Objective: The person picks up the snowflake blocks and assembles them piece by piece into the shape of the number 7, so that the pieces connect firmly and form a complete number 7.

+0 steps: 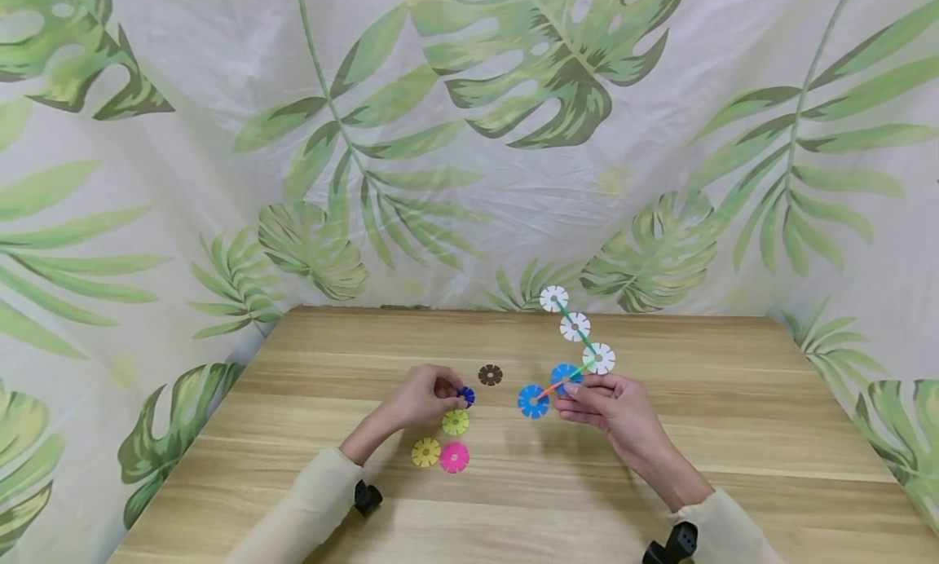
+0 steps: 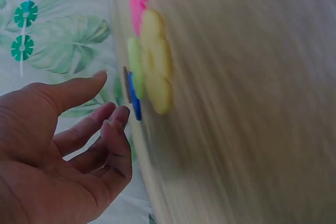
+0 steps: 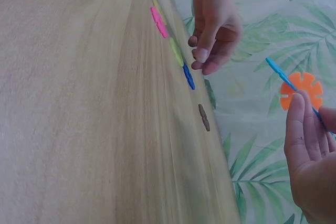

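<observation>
My right hand (image 1: 619,417) pinches a chain of slotted interlocking discs by a blue disc (image 1: 563,376), held up off the table. White discs (image 1: 575,327) form its upper part, joined by green discs seen edge-on. An orange disc (image 3: 302,90) links the blue disc to another blue disc (image 1: 533,402) at the lower end. My left hand (image 1: 425,397) hovers beside a dark blue disc (image 3: 189,77) lying on the table. Its thumb and fingers are apart, with nothing between them in the left wrist view.
Near the dark blue disc lie a lime disc (image 1: 456,422), a yellow disc (image 1: 425,452) and a pink disc (image 1: 455,457). A brown disc (image 1: 491,375) lies farther back. Behind the wooden table (image 1: 308,352) hangs a leaf-print cloth (image 1: 220,140).
</observation>
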`<action>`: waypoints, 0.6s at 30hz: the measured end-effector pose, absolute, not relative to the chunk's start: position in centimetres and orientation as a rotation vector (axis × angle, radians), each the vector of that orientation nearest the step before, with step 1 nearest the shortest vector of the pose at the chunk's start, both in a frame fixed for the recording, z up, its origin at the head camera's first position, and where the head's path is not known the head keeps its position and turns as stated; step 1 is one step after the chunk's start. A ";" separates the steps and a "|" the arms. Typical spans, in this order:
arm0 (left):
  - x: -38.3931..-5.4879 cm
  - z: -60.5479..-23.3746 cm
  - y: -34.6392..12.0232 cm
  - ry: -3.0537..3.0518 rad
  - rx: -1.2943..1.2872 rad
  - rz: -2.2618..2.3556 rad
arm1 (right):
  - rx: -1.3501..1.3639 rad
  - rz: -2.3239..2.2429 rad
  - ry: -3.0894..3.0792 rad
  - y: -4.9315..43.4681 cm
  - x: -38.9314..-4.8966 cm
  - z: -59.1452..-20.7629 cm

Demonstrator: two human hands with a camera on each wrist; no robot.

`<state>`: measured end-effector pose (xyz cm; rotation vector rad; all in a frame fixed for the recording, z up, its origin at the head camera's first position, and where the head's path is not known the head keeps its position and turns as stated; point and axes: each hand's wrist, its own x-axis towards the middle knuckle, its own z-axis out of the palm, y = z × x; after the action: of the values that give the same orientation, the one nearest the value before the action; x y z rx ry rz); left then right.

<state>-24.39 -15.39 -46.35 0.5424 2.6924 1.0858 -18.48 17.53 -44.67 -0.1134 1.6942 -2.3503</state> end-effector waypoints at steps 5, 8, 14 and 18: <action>-24.9 -46.7 -15.4 2.760 0.501 0.994 | -0.111 -2.345 1.702 17.6 -18.5 -44.7; -25.3 -46.9 -15.3 2.777 0.474 0.961 | -0.110 -2.343 1.701 17.6 -18.5 -44.8; -25.9 -47.3 -15.5 2.790 0.424 0.950 | -0.101 -2.336 1.699 17.6 -18.5 -44.8; -26.1 -47.3 -15.6 2.773 0.387 0.959 | -0.088 -2.334 1.698 17.7 -18.5 -44.9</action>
<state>-26.13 -15.62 -47.31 0.3869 2.7728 0.9589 -18.47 17.65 -44.88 -0.0882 1.6984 -2.3344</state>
